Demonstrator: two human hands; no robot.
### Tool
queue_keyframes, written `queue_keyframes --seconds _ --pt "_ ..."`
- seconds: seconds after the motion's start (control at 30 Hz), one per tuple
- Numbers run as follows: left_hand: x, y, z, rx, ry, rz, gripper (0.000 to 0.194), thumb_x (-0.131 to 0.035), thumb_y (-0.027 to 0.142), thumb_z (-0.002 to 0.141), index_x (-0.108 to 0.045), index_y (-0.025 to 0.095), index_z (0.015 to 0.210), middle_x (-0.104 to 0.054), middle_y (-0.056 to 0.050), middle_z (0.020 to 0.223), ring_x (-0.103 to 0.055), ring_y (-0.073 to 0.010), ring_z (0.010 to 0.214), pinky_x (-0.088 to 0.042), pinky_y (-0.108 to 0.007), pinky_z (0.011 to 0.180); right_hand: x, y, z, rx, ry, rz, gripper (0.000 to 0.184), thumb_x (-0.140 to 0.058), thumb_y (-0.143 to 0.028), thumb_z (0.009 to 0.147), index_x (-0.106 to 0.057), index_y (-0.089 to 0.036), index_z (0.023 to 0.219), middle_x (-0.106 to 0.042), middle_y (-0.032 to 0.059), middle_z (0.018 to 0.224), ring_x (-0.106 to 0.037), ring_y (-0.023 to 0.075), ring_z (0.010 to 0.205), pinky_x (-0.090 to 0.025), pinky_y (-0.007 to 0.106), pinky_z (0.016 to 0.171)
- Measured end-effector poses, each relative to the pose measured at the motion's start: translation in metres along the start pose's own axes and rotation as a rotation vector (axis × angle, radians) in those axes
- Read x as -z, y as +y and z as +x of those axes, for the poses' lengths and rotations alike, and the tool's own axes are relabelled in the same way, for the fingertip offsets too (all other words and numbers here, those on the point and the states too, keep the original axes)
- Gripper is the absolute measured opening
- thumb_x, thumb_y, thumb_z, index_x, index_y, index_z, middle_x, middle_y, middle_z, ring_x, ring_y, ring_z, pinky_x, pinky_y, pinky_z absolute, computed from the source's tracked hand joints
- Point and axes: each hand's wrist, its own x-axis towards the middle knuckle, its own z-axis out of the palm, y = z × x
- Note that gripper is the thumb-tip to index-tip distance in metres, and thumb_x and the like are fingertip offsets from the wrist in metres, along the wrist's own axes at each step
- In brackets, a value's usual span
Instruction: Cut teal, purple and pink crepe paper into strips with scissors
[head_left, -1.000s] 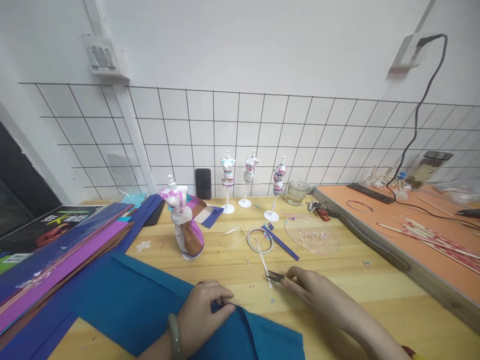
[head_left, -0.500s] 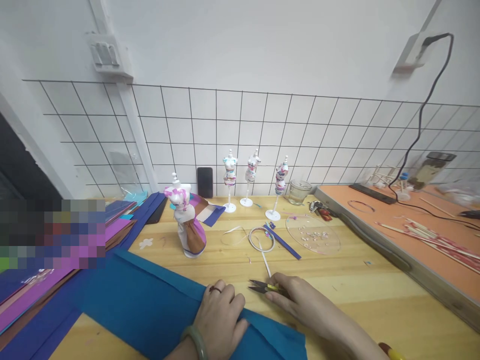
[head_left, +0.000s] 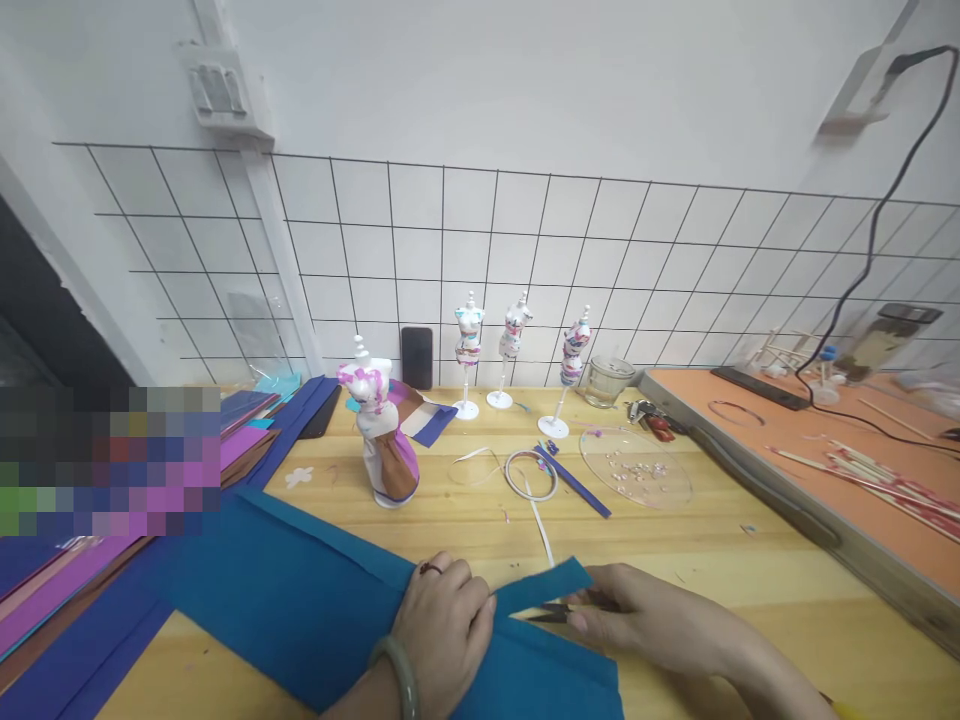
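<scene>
A large teal felt sheet (head_left: 300, 600) lies on the wooden table in front of me. My left hand (head_left: 444, 625), with a jade bangle at the wrist, presses on the sheet's upper edge, fingers curled. My right hand (head_left: 630, 620) grips small thread snips (head_left: 559, 610) whose blades sit at the felt. A narrow teal strip (head_left: 544, 585) lifts from the sheet just above the blades. A white dress-form bust (head_left: 382, 435) wearing brown and purple pieces stands behind the sheet.
Three small mannequins on stands (head_left: 514, 345) line the wire grid wall, beside a phone (head_left: 417, 357) and a glass jar (head_left: 606, 381). A ribbon ring (head_left: 531, 474), a clear disc with beads (head_left: 634, 467), stacked coloured felt (head_left: 112, 560) at left and an orange board (head_left: 832, 460) at right.
My right hand brought the snips from the bare table to the felt's edge. A teal strip now stands up from the sheet. My left hand shifted slightly right along the felt.
</scene>
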Motion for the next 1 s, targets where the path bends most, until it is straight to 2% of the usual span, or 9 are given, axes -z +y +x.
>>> queue_keyframes --seconds 0.1,0.27,0.43,0.63,0.73,0.83,1.0 --pt "-0.001 -0.001 0.000 -0.003 0.018 -0.027 0.024 -0.039 0.018 0.088 -0.057 0.019 0.072 -0.058 -0.004 0.079 -0.051 -0.0205 0.082 -0.039 -0.035 0.070 0.000 -0.007 0.000 0.036 -0.095 0.052 0.020 -0.051 -0.037 0.085 -0.061 -0.019 0.085 -0.063 -0.0024 0.078 -0.055 0.0131 0.070 -0.041 0.020 0.061" --pt "-0.004 -0.005 -0.002 -0.100 0.083 -0.036 0.022 -0.040 0.018 0.088 -0.056 0.018 0.072 -0.056 -0.005 0.079 -0.049 -0.0199 0.080 -0.040 -0.034 0.071 -0.004 -0.026 -0.002 0.127 -0.059 0.129 0.016 -0.049 -0.026 0.084 -0.063 -0.022 0.093 -0.066 -0.0013 0.098 -0.058 0.0162 0.090 -0.043 0.023 0.080" --pt "-0.006 -0.008 -0.003 -0.173 0.128 -0.030 0.018 -0.043 0.018 0.088 -0.056 0.018 0.074 -0.055 -0.003 0.077 -0.048 -0.0183 0.077 -0.040 -0.032 0.070 -0.015 -0.025 -0.003 0.012 0.006 -0.021 0.014 -0.053 -0.028 0.082 -0.061 -0.022 0.090 -0.067 0.0003 0.086 -0.060 0.0164 0.077 -0.044 0.025 0.068" --pt "-0.005 -0.008 -0.005 -0.209 0.120 -0.079 0.013 -0.047 0.016 0.085 -0.056 0.019 0.076 -0.055 -0.003 0.079 -0.047 -0.0192 0.081 -0.040 -0.033 0.072 -0.030 -0.025 -0.002 0.061 0.067 -0.089 0.010 -0.051 -0.029 0.083 -0.056 -0.023 0.090 -0.066 0.0010 0.088 -0.060 0.0173 0.078 -0.044 0.025 0.069" --pt "-0.006 -0.009 -0.008 -0.216 0.117 -0.142 0.003 -0.054 0.017 0.081 -0.057 0.020 0.082 -0.055 -0.002 0.082 -0.047 -0.0194 0.084 -0.040 -0.032 0.074 -0.033 -0.029 0.001 0.088 0.073 -0.115 0.012 -0.049 -0.029 0.084 -0.055 -0.022 0.092 -0.067 0.0026 0.085 -0.061 0.0184 0.076 -0.045 0.025 0.067" --pt "-0.009 -0.011 -0.010 -0.215 0.128 -0.185 0.012 -0.061 0.015 0.074 -0.056 0.020 0.082 -0.054 -0.001 0.082 -0.047 -0.0185 0.083 -0.039 -0.031 0.074 -0.033 -0.033 0.004 0.130 0.079 -0.091 0.011 -0.045 -0.028 0.086 -0.054 -0.023 0.090 -0.067 0.0014 0.083 -0.062 0.0170 0.073 -0.045 0.022 0.064" --pt "-0.013 -0.016 -0.011 -0.274 0.212 -0.191 0.012 -0.056 0.008 0.072 -0.054 0.020 0.075 -0.054 0.000 0.078 -0.046 -0.0165 0.077 -0.037 -0.026 0.066 -0.036 -0.033 0.008 0.139 0.120 -0.115 0.010 -0.047 -0.022 0.083 -0.055 -0.023 0.089 -0.068 0.0001 0.079 -0.063 0.0153 0.068 -0.043 0.020 0.060"
